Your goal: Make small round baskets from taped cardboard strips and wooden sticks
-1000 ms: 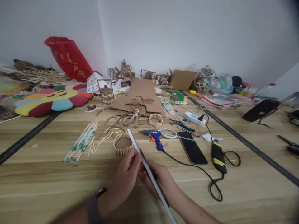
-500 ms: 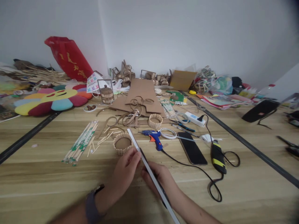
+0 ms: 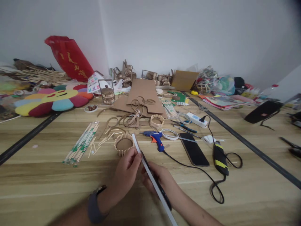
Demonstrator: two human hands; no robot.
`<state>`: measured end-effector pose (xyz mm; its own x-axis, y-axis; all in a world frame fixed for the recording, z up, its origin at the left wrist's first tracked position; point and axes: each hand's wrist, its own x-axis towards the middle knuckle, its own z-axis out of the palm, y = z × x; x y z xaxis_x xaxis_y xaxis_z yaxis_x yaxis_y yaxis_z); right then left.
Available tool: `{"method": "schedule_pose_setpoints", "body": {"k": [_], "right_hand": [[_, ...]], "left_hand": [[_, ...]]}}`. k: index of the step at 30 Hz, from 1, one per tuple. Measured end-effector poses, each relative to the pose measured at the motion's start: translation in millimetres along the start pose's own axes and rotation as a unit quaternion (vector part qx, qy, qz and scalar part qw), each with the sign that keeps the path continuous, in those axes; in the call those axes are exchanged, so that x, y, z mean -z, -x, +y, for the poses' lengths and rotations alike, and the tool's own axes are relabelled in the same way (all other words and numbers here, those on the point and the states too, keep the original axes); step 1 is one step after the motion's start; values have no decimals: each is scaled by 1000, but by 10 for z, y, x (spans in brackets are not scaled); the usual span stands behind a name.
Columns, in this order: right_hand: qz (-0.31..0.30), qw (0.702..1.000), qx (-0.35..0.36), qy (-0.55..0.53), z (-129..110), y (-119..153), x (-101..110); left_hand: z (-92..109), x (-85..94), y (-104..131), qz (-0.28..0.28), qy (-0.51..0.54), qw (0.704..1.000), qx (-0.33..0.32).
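My left hand (image 3: 128, 168) pinches a long narrow white strip (image 3: 154, 182) between thumb and fingers near its far end. The strip slants down toward me, past the bottom edge of the view. My right hand (image 3: 162, 180) is closed around a slim black tool (image 3: 162, 191) lying along the strip's underside; its kind is mostly hidden. Just beyond my left fingertips stands a ring of short wooden sticks (image 3: 123, 145) around a brown base. A blue hot glue gun (image 3: 154, 138) lies past my right hand, its black cord trailing to the right.
Bagged wooden sticks (image 3: 82, 142) lie at left, with loose cut pieces (image 3: 103, 141). A second stick ring (image 3: 156, 121), tape rolls (image 3: 169, 134), a phone (image 3: 194, 149), pliers (image 3: 187, 127) and a black-yellow tool (image 3: 220, 158) sit right. Cardboard (image 3: 143, 91) and brown strips stand behind.
The white strip's far end has shifted slightly right and toward me. My hands keep their grips, and more of the black tool shows beside the strip.
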<state>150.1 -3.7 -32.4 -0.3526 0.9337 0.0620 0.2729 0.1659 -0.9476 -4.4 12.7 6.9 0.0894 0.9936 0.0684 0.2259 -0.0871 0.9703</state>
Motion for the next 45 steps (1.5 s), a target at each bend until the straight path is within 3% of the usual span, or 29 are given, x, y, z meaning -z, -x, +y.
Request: {"method": "schedule_pose_setpoints", "body": {"k": [8,18,32,39,45], "right_hand": [[25,999,25,39,-105,-12,6],[20,999,28,28,-47,-12,10],[41,997,37,60,-93,-12,-3],[37,997,5,66,-29,6,-10],[11,1000,-10,19,15,11,-15]], "left_hand": [[-6,-20,10,-7,26,1000,-2],[-39,-62,37,-29,72,997,22],[-26,-52,35,-38,53,998,23],[-9,76,-56,41,-23,999,0],[0,47,-30,42,-17,999,-7]]}}
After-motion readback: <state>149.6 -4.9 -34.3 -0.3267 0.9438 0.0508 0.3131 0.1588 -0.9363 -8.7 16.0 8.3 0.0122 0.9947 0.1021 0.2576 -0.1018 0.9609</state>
